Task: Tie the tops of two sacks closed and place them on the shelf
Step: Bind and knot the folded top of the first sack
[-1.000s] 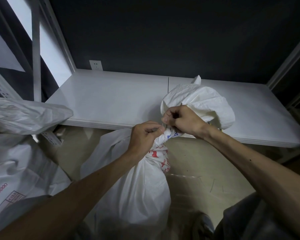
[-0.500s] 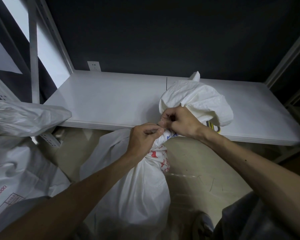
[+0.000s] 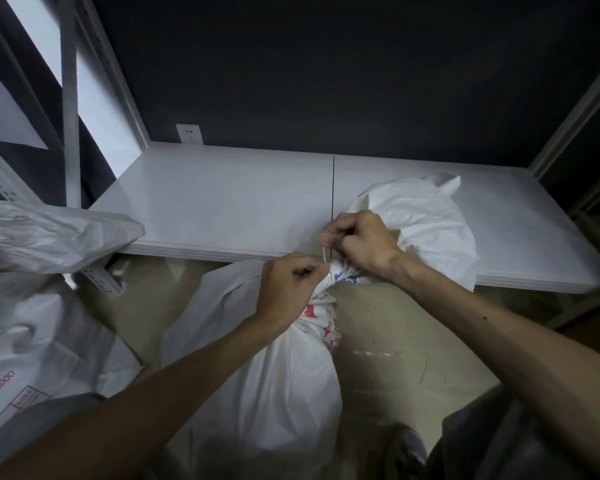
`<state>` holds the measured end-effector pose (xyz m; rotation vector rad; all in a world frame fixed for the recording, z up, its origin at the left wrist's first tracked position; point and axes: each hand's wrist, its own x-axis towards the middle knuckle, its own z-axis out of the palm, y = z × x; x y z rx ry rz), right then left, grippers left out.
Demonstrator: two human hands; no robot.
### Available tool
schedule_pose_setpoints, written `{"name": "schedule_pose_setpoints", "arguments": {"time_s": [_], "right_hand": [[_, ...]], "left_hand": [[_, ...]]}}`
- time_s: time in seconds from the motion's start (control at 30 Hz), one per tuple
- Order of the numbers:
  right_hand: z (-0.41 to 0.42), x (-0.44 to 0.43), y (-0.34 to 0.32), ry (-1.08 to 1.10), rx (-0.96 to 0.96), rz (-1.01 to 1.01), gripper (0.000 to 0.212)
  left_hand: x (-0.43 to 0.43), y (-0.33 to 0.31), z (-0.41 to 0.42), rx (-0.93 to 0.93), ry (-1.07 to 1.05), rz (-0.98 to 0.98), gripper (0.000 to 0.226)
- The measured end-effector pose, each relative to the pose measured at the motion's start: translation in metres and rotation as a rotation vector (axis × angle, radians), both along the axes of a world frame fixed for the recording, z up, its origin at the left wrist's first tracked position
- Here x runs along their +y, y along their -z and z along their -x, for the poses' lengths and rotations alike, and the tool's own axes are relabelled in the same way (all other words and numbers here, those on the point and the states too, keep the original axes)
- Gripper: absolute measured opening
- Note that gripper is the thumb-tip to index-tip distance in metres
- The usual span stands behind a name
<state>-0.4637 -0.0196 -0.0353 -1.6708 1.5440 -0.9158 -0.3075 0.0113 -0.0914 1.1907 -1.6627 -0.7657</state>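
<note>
A white woven sack (image 3: 274, 382) stands on the floor (image 3: 395, 341) at the centre of the view, its gathered neck (image 3: 329, 289) cinched just below the front edge of the white shelf (image 3: 222, 209), while a person works a thin pale tie (image 3: 324, 253) around it. The left hand (image 3: 288, 289), at 9 o'clock of the neck, is clenched, its fingers (image 3: 309, 270) pinching what appears to be one end of the tie. The right hand (image 3: 361, 242), at 1 o'clock of the neck, is closed on the bunched cloth and the tie's upper end, its fingers (image 3: 329, 237) curled tight. The sack's loose top (image 3: 426, 216) flares past the right hand and spills onto the shelf at 2 o'clock. Red and blue print shows on the twisted cloth below the hands.

The knot looks unfinished, and the sack is not yet on the shelf. The tie is slim and the cloth slick-looking; if either pinch slackens, the wrap could loosen and the neck spring open. A hard pull might snap the tie or tip the tall sack sideways.

Further out, more white sacks (image 3: 32, 334) lie at 8 to 9 o'clock, one (image 3: 49, 233) slumped against the shelf's left corner. Whether either is the second sack to be tied cannot be told. A wall socket (image 3: 188, 133) sits behind the shelf at 11 o'clock.
</note>
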Motion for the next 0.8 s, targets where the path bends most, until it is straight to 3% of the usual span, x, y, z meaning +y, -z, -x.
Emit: {"name": "schedule_pose_setpoints", "arguments": {"time_s": [0.17,0.33,0.53,0.8], "right_hand": [[-0.001,0.005,-0.003,-0.023,-0.054,-0.010,0.027],[-0.002,0.004,-0.001,0.053,-0.056,-0.003,0.020],[-0.014,0.005,0.002,0.081,-0.033,0.023,0.018],[-0.014,0.004,-0.004,0.086,-0.126,0.004,0.022]], "left_hand": [[-0.004,-0.006,0.004,0.069,-0.014,-0.165,0.011],[-0.006,-0.007,0.006,0.149,-0.013,-0.271,0.012],[0.001,-0.001,0.005,0.056,-0.017,-0.173,0.007],[-0.004,-0.003,-0.002,-0.050,-0.017,-0.186,0.025]]}}
